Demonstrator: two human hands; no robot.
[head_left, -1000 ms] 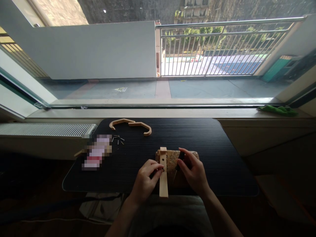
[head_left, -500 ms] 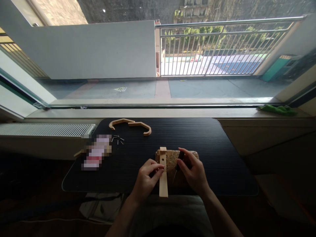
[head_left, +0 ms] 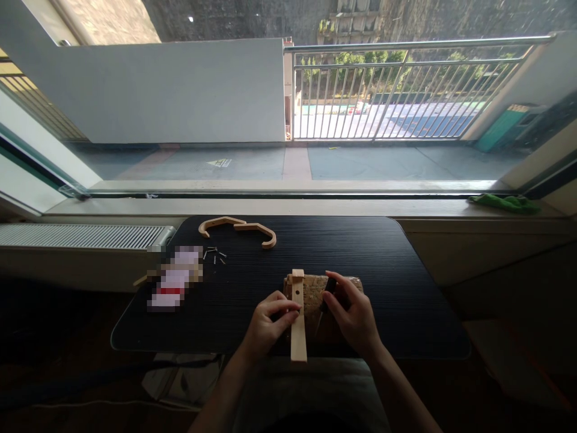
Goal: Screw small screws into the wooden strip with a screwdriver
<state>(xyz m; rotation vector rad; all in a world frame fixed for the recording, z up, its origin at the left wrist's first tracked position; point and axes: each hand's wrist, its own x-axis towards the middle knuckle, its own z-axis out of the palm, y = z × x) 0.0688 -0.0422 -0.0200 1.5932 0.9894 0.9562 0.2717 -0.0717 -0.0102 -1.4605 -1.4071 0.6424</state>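
Leaning over the black table (head_left: pixel 383 270), person has a pale wooden strip (head_left: pixel 298 343) between the two hands. Strip lies across a brown block (head_left: pixel 315 287), long axis running near to far, far end just past the block's far edge, near end down by the table's near edge. One dark hole shows in its far half.

Left hand (head_left: pixel 270 322) is nearer: fingertips over the strip, just nearer the body than that hole. Thumb and forefinger nearly meet; can't tell if something small is pinched there. Right hand (head_left: pixel 358 316) sits right of the strip, fingers curled round a dark-handled tool (head_left: pixel 331 287), thin shaft slanting down toward the body, tip near the strip's right side but apart from it.

Key relation, my read: the strip is to the tool's left, and the left fingertips cover the spot between.

Small metal fasteners (head_left: pixel 215 257) and two curved wooden pieces (head_left: pixel 247 227) lie farther off, well apart from both hands.
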